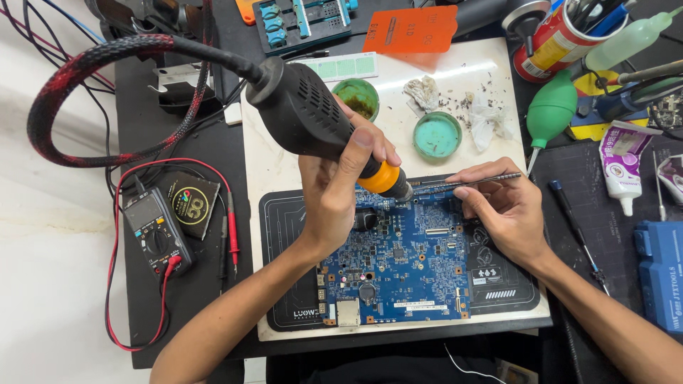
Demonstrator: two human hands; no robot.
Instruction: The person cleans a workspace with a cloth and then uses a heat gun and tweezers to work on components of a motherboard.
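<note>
The left hand is gripping a black hot-air handpiece with an orange collar; the fingers are wrapping round the barrel and the thumb is lying along its side, so the hand is closed fully on the tool; the metal nozzle is pointing down at the upper edge of a blue circuit board, and whether the tip is touching the board cannot be told. A red-and-black braided hose is looping away from the rear of the handpiece to the left.

The right hand is resting on the board's right upper corner; thumb and forefinger are pinching a pair of slim tweezers, the remaining fingers curling under; the tweezer tips are lying just beside the nozzle at the board's top edge.

The circuit board is lying flat on a black work mat, which is sitting on a white slab near the front edge of the bench.

Behind the hands, two small round green tins are standing open on the slab, with crumpled white wipes near them; a green rubber blower is lying to the right; a black multimeter with red leads is lying well apart to the left; a white tube is lying at the far right.
</note>
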